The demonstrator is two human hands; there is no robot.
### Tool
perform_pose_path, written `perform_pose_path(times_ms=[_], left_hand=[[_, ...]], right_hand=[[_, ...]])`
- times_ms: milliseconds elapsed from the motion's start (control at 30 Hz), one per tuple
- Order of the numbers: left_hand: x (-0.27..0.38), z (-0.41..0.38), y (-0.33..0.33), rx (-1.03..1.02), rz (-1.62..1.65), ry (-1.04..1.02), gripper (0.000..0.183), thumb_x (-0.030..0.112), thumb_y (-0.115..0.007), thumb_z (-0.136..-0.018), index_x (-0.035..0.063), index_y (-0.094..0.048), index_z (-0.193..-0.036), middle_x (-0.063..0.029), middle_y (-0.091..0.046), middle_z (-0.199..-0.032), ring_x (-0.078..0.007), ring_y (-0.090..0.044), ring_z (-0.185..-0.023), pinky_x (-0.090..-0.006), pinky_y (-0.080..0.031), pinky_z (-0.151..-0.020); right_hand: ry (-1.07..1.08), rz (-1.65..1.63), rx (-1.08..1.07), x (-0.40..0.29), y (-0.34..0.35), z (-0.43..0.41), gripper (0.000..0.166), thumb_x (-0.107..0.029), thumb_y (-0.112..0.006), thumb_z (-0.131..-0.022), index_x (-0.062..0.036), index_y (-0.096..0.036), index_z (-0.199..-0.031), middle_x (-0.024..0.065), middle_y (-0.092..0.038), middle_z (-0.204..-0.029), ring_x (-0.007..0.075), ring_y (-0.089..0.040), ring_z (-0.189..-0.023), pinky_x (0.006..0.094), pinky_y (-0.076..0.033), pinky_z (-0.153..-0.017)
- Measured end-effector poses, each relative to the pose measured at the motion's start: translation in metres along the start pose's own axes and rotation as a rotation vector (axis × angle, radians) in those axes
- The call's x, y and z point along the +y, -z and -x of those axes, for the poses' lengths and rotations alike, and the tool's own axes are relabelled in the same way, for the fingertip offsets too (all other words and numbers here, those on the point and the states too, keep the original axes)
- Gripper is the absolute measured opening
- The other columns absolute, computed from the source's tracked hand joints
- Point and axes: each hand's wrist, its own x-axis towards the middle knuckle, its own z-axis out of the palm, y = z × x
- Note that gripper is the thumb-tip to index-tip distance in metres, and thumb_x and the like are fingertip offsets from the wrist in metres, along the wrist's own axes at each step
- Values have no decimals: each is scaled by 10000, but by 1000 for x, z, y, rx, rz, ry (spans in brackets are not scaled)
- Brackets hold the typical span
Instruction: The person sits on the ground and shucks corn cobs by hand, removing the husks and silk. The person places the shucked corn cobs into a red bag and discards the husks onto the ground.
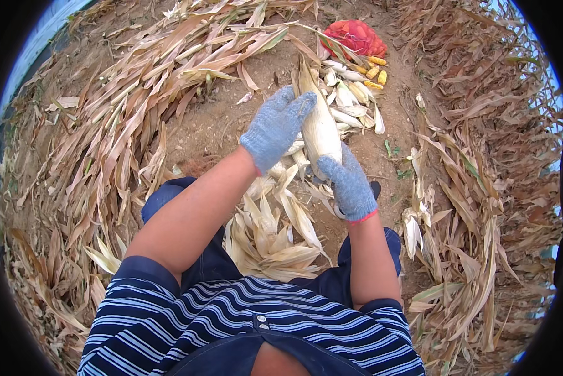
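Both my hands wear grey-blue knit gloves and hold one ear of corn [321, 124] in its dry, pale husk. My left hand [279, 123] grips it near the pointed upper end, thumb across the husk. Around the thick lower end my right hand [347, 181] is closed, its fingers partly hidden behind the ear. Beyond the held ear lies a pile of unhusked corn ears [352, 101] on the soil. Several husked yellow cobs [372, 72] rest at that pile's far right. Loose stripped husks [267, 239] are heaped between my knees.
A red mesh sack [355, 37] filled with cobs stands at the far side. Cut dry corn stalks [154, 80] lie in a broad heap to the left. More fallen stalks and leaves [469, 225] run along the right. Bare brown soil [211, 124] shows between them.
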Motion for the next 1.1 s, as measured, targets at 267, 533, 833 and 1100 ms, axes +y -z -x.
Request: perform_pose_path(times_ms=[267, 533, 833, 1100], left_hand=[[-4, 1, 2, 61, -113, 30, 268, 191, -603, -954, -6, -632, -1132, -74, -682, -1014, -123, -596, -875, -298, -504, -796], [-19, -10, -2, 192, -653, -243, 164, 147, -624, -909, -12, -596, -931, -44, -588, -826, -122, -501, -779, -303, -473, -692], [-30, -15, -7, 152, -142, -87, 143, 130, -600, -911, 49, -647, -1018, -20, -635, -890, -106, -555, -786, -295, -495, -677], [-30, -16, -17, 290, 173, 263, 267, 97, -584, -884, -1, -641, -1126, -96, -673, -935, -159, -606, -809, -305, -504, -737]], right_hand=[[171, 557, 199, 0, 0, 6, 641, -280, -786, -812, 30, -527, -1309, 162, -652, -1149, 228, -642, -976, 361, -511, -862], [330, 727, 291, -1, -10, 18, 636, -313, -820, -784, 16, -537, -1248, 183, -647, -1101, 273, -638, -988, 385, -503, -855], [400, 688, 362, 1, -15, 21, 598, -306, -828, -777, 3, -543, -1203, 161, -622, -1051, 265, -615, -947, 377, -495, -838], [447, 641, 376, 15, -7, 16, 599, -309, -821, -780, 8, -540, -1204, 164, -611, -1083, 260, -610, -955, 374, -496, -835]])
